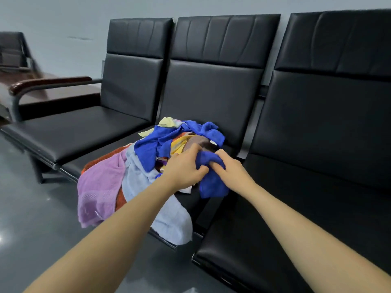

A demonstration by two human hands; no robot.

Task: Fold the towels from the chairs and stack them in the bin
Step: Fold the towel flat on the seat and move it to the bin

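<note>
Nearest, both hands clamp one blue towel [212,185] at the middle chair [211,98] seat's front edge: left hand [186,166] and right hand [230,169], each grip pinching its bunched top. Behind lies the towel pile [148,157], lilac [99,187] and pale blue [167,218] ones draping over the edge.

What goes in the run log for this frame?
step: picking towel | both hands grip blue towel | pile on middle seat | bin unseen

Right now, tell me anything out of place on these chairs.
The towels lie in a heap on the middle seat; the purple towel and pale blue towel hang over its front edge.
</note>
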